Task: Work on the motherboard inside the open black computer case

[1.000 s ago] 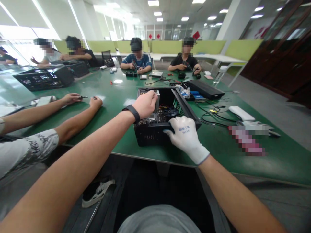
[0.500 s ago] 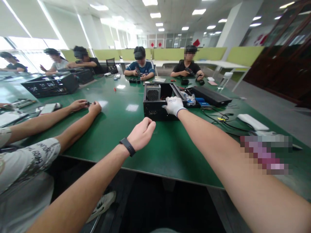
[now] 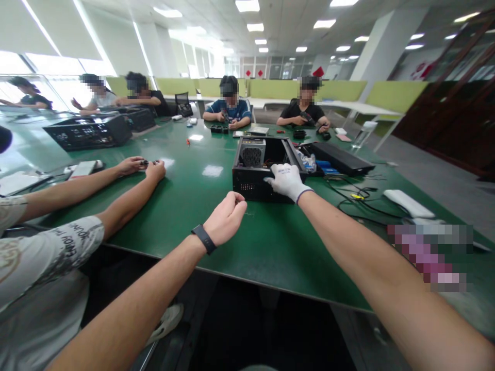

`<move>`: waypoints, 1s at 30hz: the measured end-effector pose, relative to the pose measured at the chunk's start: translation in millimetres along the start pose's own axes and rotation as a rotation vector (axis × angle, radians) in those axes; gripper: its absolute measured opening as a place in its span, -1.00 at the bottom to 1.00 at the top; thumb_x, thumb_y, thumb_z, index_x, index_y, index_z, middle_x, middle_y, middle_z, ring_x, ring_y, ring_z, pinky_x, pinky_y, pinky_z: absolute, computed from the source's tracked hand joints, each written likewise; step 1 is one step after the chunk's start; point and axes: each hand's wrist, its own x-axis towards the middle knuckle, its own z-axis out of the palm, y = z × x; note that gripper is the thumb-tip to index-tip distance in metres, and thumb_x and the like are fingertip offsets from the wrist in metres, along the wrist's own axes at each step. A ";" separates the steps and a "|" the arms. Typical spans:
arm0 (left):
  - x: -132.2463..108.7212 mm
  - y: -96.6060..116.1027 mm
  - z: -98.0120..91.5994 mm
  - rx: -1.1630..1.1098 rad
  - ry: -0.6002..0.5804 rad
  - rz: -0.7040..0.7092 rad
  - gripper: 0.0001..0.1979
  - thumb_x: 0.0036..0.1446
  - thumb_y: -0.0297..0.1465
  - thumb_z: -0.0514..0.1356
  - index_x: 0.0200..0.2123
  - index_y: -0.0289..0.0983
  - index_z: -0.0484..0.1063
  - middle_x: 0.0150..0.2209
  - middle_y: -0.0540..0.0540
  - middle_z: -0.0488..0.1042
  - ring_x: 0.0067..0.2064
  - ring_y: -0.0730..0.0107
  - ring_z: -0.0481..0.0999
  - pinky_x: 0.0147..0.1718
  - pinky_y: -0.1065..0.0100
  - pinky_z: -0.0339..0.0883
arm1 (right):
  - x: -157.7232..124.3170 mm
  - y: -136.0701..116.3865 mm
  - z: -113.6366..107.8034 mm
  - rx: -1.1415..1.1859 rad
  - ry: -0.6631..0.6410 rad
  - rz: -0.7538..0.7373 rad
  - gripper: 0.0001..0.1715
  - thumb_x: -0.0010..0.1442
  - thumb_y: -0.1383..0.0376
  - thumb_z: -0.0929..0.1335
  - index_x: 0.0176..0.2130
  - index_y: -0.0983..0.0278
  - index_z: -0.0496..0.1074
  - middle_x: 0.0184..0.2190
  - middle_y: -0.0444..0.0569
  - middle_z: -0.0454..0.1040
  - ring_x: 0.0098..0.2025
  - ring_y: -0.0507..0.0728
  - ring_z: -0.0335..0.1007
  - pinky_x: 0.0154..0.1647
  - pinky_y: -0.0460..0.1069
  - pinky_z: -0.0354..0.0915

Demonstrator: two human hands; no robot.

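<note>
An open black computer case (image 3: 253, 178) stands on the green table (image 3: 185, 206), its power supply fan (image 3: 251, 153) at the far end. My right hand (image 3: 286, 180), in a white glove, is stretched out and holds the case's near top edge with fingers curled over it. My left hand (image 3: 226, 216), bare with a black wristband, hovers over the table in front of the case. Its fingers are pinched together; what they hold, if anything, is too small to make out.
A co-worker's forearms (image 3: 116, 185) lie on the table at left, hands on a small part. Another black case (image 3: 88, 131) stands far left. Right of my case lie a black panel (image 3: 342, 157), cables (image 3: 356, 198) and a white block (image 3: 410, 203). People sit across the table.
The case has slid away from me across the table with my right hand on it. My left hand left the case and drew back, fingers closed.
</note>
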 end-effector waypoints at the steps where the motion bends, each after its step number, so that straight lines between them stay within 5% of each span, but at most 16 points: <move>1: 0.7 3.5 -1.2 0.001 0.011 0.003 -0.76 0.30 -0.29 -0.05 -0.10 -0.30 0.28 -0.28 -0.07 0.40 -0.24 0.32 0.38 -0.19 0.27 0.27 | -11.1 -1.8 -2.0 0.001 0.010 -0.006 -0.45 0.29 -0.05 0.26 0.03 0.30 0.37 -0.05 0.05 0.42 -0.03 0.17 0.34 0.04 0.17 0.24; 9: 12.0 51.6 -5.9 0.194 -0.002 0.157 -0.67 0.27 -0.34 0.02 0.02 -0.43 0.23 -0.20 -0.23 0.46 -0.13 0.23 0.45 -0.07 0.22 0.32 | -133.3 -21.9 -30.7 0.018 0.079 -0.048 -0.52 0.28 -0.03 0.24 -0.09 0.31 0.36 -0.17 0.15 0.45 -0.13 0.23 0.28 -0.17 0.07 -0.02; 18: 25.2 67.8 18.6 0.792 -0.384 0.117 -0.60 0.20 -0.33 0.16 0.04 -0.46 0.31 -0.15 -0.34 0.56 -0.10 0.09 0.57 -0.16 0.26 0.40 | -262.9 -37.2 -68.6 0.107 0.107 -0.090 -0.71 0.19 0.07 0.38 -0.23 0.23 0.39 -0.34 0.00 0.40 -0.25 0.20 0.20 -0.26 0.06 -0.12; 25: 31.3 86.5 47.1 1.064 -0.728 0.163 -0.73 0.10 -0.39 0.23 -0.17 -0.44 0.57 -0.10 -0.39 0.58 -0.04 0.04 0.57 -0.09 0.28 0.42 | -319.1 -41.9 -78.6 0.238 0.154 -0.103 -0.75 0.07 0.15 0.47 -0.30 0.20 0.40 -0.41 -0.06 0.36 -0.32 0.17 0.13 -0.28 0.05 -0.13; 30: 32.7 86.4 62.2 1.130 -0.823 0.132 -0.65 0.00 -0.40 0.30 -0.12 -0.44 0.58 -0.08 -0.37 0.58 -0.05 0.06 0.57 -0.10 0.33 0.44 | -333.9 -45.4 -82.0 0.275 0.179 -0.088 -0.76 0.01 0.20 0.48 -0.33 0.19 0.40 -0.44 -0.07 0.36 -0.34 0.17 0.10 -0.30 0.04 -0.14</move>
